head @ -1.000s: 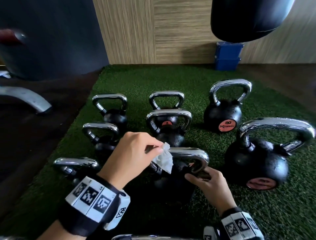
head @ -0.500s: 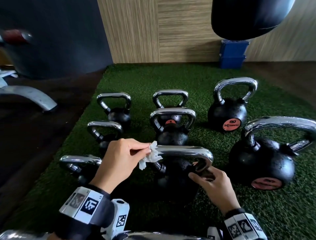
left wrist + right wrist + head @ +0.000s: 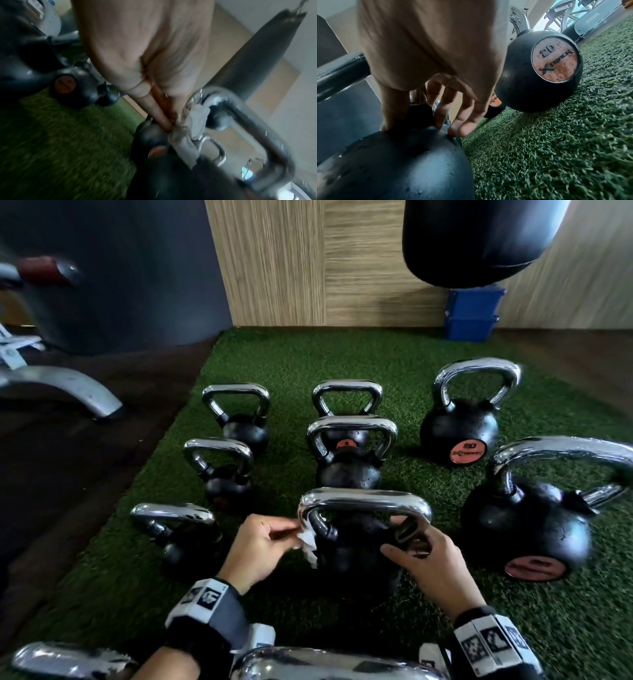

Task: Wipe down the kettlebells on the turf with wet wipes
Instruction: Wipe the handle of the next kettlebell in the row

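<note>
A black kettlebell (image 3: 356, 559) with a chrome handle (image 3: 364, 499) stands on the green turf (image 3: 308, 361) right in front of me. My left hand (image 3: 291, 537) pinches a crumpled white wet wipe (image 3: 308, 542) against the handle's left leg. In the left wrist view the wipe (image 3: 188, 129) is wrapped against that chrome bend (image 3: 221, 100). My right hand (image 3: 404, 542) grips the handle's right leg at its base. The right wrist view shows the thumb and fingers (image 3: 443, 111) round the leg just above the ball (image 3: 393, 162).
Several more chrome-handled kettlebells stand around, a large one (image 3: 524, 529) close on the right and one (image 3: 178, 539) on the left. A black punching bag (image 3: 479, 237) hangs above blue bins (image 3: 472, 313). A grey bench leg (image 3: 75, 392) rests on the dark floor at the left.
My left hand has slid the wipe from the handle's top left corner down onto its left leg. The right hand keeps its hold on the right leg.
</note>
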